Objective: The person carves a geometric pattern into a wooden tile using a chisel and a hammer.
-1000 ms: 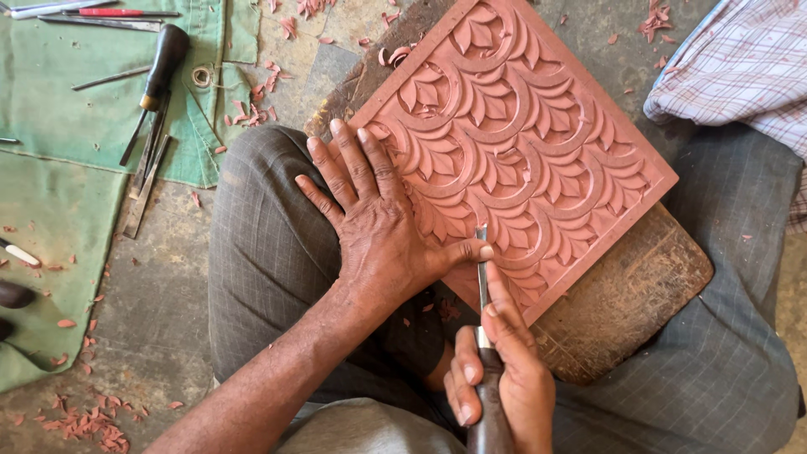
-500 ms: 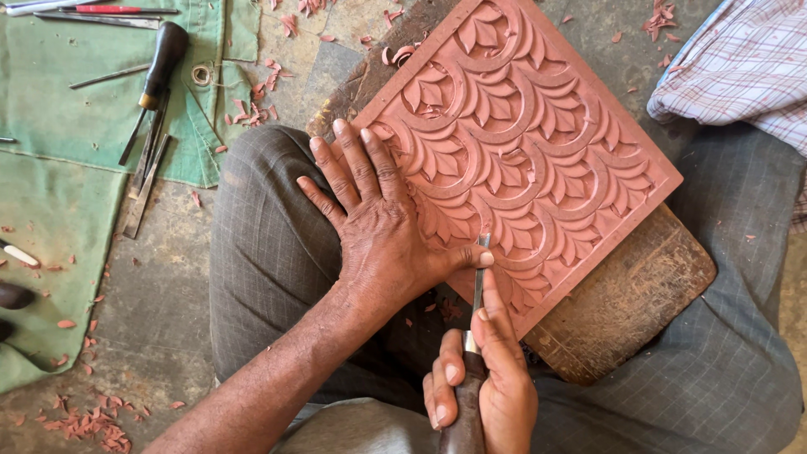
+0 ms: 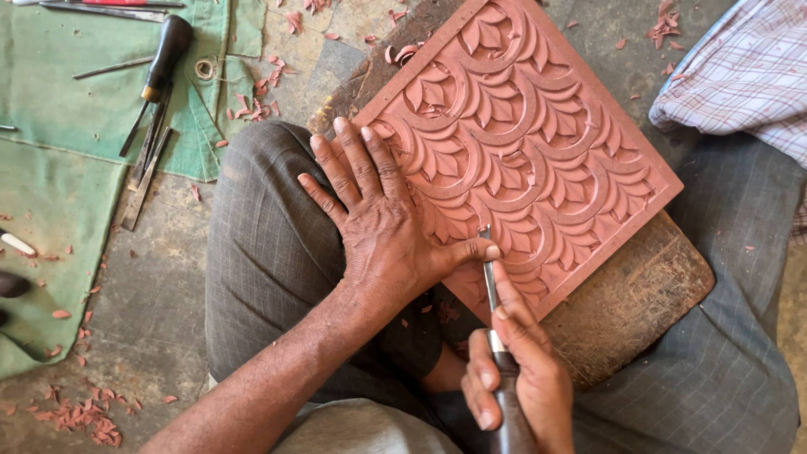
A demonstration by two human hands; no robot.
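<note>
The left hand (image 3: 382,227) lies flat, palm down, its four fingers (image 3: 353,160) spread and pointing up and away from the body, the thumb stretched out to the right. Its bare forearm runs down and to the left toward the lower edge of the view, wrist nearly straight. The right hand (image 3: 517,378) sits low and close to the body, fingers curled in a closed grip, the forefinger extended forward, its tip just below the left thumb.

Left hand (image 3: 382,223) flat on carved reddish panel (image 3: 538,143), centre frame; right hand (image 3: 513,378) grips chisel (image 3: 492,294), tip at lower edge.
</note>
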